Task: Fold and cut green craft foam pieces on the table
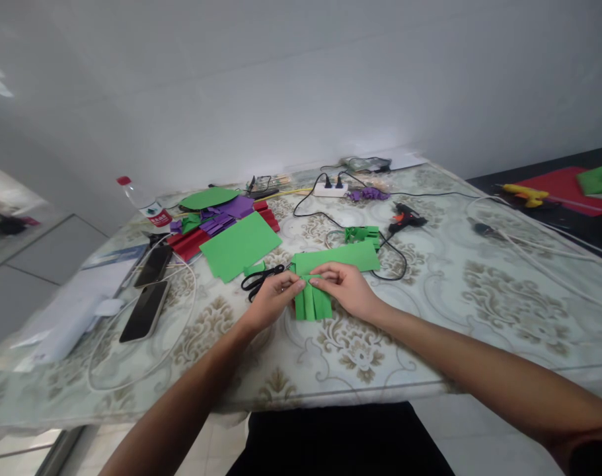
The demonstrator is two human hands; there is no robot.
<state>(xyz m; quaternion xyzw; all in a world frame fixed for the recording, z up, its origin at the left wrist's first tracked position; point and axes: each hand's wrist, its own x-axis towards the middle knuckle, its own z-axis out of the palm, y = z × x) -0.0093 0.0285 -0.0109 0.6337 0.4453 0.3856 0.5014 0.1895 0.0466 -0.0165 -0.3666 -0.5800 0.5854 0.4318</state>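
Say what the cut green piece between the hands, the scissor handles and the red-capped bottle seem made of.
Green piece: matte paper or thin foam, unclear which; flat, even colour, cut strips.
Scissor handles: probably plastic, finish unclear; smooth black loops.
Bottle: probably clear, glossy plastic; its wall is see-through.

The head camera looks forward and down over the table (434,268), seemingly near.

You are in what looks like a home, with green paper (314,309), scissors (254,280) and a glue gun (406,219) on a flowery tablecloth (261,360).
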